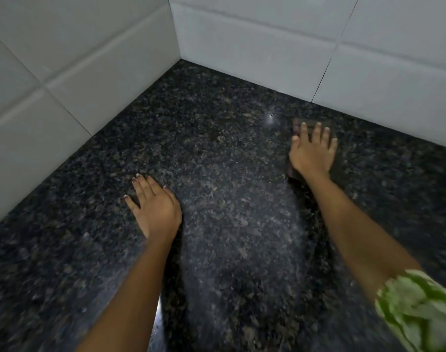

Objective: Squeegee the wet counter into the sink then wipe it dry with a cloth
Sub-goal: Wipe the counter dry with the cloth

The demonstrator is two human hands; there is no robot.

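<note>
White tiled walls (280,44) met in a corner beyond both hands, and a green patterned sleeve (420,308) covered the right upper arm. The dark speckled desk (229,224) gleamed between the hands. The right hand (312,151) pressed a dark folded cloth (310,125) beneath spread, straight fingers; the left hand (156,207) rested flat, fingers straight.

dim, soft indoor light with motion blur toward the edges

a small bright glare spot (271,118) shines on the dark speckled counter (217,153), with a pale sheen running down its middle. white wall tiles (267,41) glow faintly and bow from wide-angle distortion. the green sleeve (420,308) at lower right and both forearms smear out of focus.
</note>
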